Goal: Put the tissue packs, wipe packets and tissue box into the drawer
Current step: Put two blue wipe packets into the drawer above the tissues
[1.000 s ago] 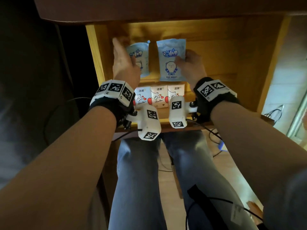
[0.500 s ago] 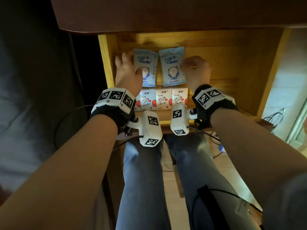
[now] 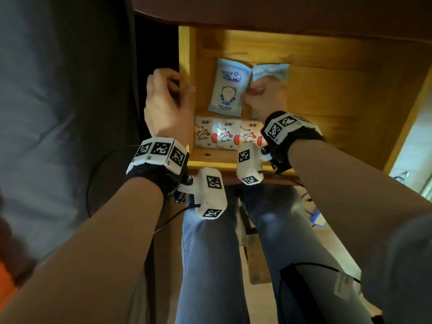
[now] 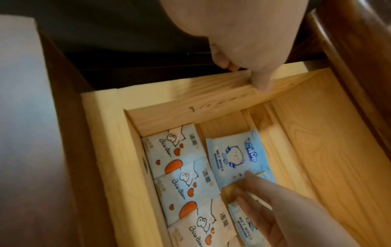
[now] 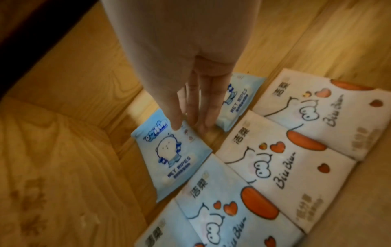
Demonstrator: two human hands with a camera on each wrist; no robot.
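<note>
Inside the drawer (image 3: pixel 327 94): two wipe packets (image 3: pixel 228 87), soft, light, slick film; take them by a sealed edge. Your right hand (image 3: pixel 264 97) presses straight fingers between them; your left hand (image 3: pixel 166 99) curls over the drawer's side wall.

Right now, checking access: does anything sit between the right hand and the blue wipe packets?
Nothing visible does. The right hand reaches into the light wooden drawer with straight fingers, touching the left blue wet-wipe packet; the second blue wet-wipe packet lies right beside them.
</note>
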